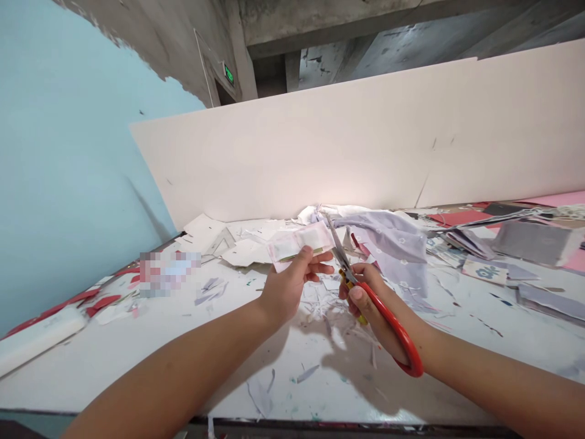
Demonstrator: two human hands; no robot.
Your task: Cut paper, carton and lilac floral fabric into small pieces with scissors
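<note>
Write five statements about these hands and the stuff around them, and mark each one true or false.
1. The right hand holds red-handled metal scissors. True.
2. The left hand is empty. False: it holds a thin, pale pink-and-white rectangular piece.
3. The scissor blades point back toward the person. False: they point away.
4. A pale lavender flower-patterned cloth lies on the white tabletop. True.
5. The wall at the picture's left is bright yellow. False: it is light blue.

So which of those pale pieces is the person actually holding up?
The small whitish piece with pinkish edges, pinched in the left hand. The lavender flowered cloth, by contrast, lies over the table, not in that hand's grip.
</note>
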